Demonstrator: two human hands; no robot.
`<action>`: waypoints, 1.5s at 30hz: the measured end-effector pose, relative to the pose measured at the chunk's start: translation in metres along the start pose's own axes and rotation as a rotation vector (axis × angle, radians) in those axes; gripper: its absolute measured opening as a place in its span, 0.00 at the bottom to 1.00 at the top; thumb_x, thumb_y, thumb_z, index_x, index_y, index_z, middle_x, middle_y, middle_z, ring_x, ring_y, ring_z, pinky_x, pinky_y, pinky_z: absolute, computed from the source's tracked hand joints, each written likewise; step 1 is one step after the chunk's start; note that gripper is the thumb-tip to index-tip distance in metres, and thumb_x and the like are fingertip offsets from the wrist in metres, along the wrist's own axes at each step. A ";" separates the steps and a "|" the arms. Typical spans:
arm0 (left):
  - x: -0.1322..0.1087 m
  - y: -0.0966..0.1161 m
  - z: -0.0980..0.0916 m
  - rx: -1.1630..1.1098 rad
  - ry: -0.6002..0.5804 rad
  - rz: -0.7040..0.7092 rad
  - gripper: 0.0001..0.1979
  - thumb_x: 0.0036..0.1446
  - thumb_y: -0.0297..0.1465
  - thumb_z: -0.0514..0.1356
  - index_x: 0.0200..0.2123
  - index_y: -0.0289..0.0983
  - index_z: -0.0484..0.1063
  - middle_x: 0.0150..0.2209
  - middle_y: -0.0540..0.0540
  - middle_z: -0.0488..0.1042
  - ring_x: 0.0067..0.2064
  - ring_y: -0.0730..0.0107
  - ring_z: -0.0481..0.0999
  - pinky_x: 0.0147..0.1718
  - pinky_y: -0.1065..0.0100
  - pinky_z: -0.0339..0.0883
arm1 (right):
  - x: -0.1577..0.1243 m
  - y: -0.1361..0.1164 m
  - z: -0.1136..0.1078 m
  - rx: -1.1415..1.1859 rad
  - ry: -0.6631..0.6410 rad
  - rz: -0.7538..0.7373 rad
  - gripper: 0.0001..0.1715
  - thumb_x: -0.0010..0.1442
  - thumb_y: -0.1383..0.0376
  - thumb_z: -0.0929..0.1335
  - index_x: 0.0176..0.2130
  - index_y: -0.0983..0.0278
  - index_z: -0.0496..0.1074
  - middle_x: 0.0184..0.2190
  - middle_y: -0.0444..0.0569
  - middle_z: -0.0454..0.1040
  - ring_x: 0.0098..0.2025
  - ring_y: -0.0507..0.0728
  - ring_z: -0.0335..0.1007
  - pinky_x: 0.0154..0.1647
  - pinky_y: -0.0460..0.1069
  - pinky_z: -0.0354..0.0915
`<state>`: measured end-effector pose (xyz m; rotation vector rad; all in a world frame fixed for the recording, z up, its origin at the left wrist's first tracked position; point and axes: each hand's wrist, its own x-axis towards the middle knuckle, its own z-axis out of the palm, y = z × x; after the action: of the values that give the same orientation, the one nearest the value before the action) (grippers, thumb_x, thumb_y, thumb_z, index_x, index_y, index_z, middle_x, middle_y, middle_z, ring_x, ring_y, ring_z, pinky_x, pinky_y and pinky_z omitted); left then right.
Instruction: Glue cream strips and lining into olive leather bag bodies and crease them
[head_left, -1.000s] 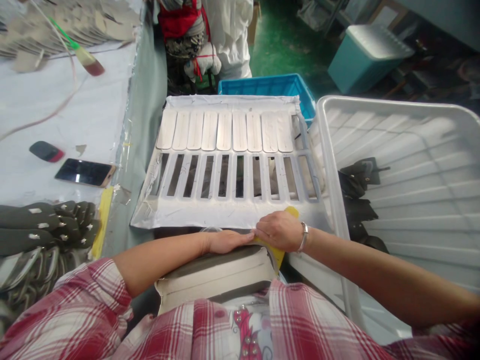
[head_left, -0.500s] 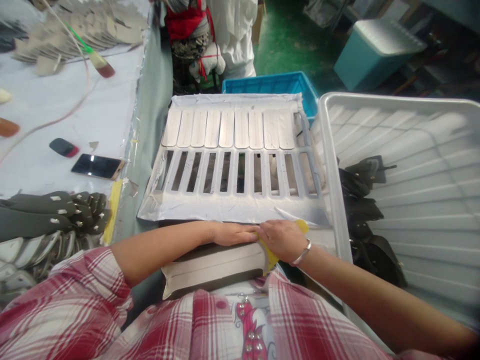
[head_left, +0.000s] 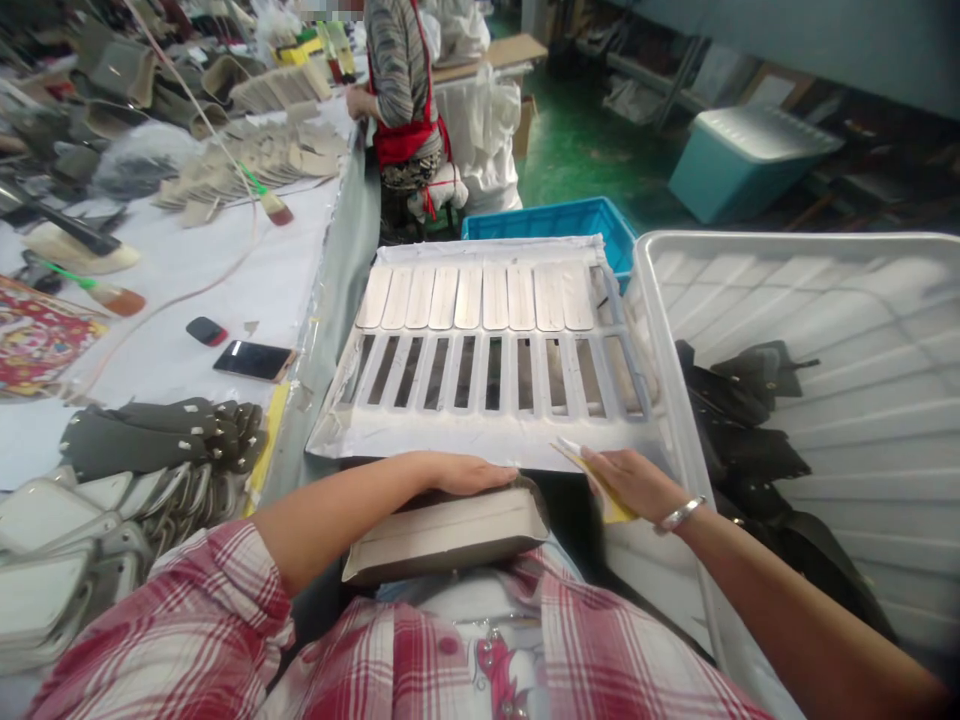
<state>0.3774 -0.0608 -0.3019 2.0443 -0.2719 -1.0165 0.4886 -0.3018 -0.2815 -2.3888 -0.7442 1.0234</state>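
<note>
In the head view, the left hand [head_left: 469,474] lies with fingers nearly straight, gripping nothing, atop the boxy grey-and-cream piece [head_left: 450,535] near the plaid shirt [head_left: 424,650], probably light, firm and best held by its ends, while the right hand [head_left: 634,482] pinches a thin yellow card [head_left: 619,509].

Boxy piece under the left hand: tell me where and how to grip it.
The boxy piece is likely best gripped by its right end, from the right, thumb on top: the left hand lies across its top, but that end sits uncovered.
</note>
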 end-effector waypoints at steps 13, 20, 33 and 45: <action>-0.008 0.035 0.005 0.023 0.116 -0.035 0.24 0.61 0.44 0.45 0.54 0.39 0.65 0.54 0.45 0.68 0.53 0.63 0.68 0.54 0.63 0.56 | -0.051 0.047 0.041 0.925 -0.652 -0.056 0.24 0.53 0.50 0.68 0.43 0.64 0.62 0.32 0.48 0.73 0.27 0.52 0.70 0.26 0.47 0.66; -0.022 0.062 0.052 0.383 0.472 -0.155 0.49 0.43 0.57 0.58 0.60 0.32 0.51 0.59 0.34 0.59 0.58 0.49 0.61 0.55 0.56 0.54 | -0.053 0.044 0.046 0.710 -0.629 -0.145 0.21 0.57 0.52 0.65 0.43 0.63 0.62 0.34 0.47 0.73 0.33 0.53 0.72 0.28 0.46 0.69; -0.009 0.076 0.098 0.724 0.774 -0.267 0.47 0.45 0.42 0.63 0.62 0.30 0.44 0.54 0.35 0.61 0.53 0.53 0.61 0.51 0.56 0.52 | -0.052 0.008 0.042 0.543 -0.582 -0.124 0.11 0.59 0.57 0.62 0.37 0.60 0.55 0.24 0.44 0.70 0.16 0.52 0.65 0.13 0.47 0.62; -0.012 0.076 0.102 0.789 0.826 -0.229 0.45 0.49 0.38 0.60 0.64 0.36 0.38 0.52 0.34 0.61 0.52 0.52 0.61 0.50 0.55 0.51 | -0.042 -0.005 0.036 0.365 -0.617 -0.166 0.11 0.60 0.58 0.60 0.39 0.61 0.57 0.22 0.46 0.73 0.13 0.50 0.62 0.11 0.45 0.59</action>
<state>0.3061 -0.1621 -0.2729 3.0655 0.0213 -0.0753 0.4357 -0.3175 -0.2796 -1.6753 -0.8480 1.6821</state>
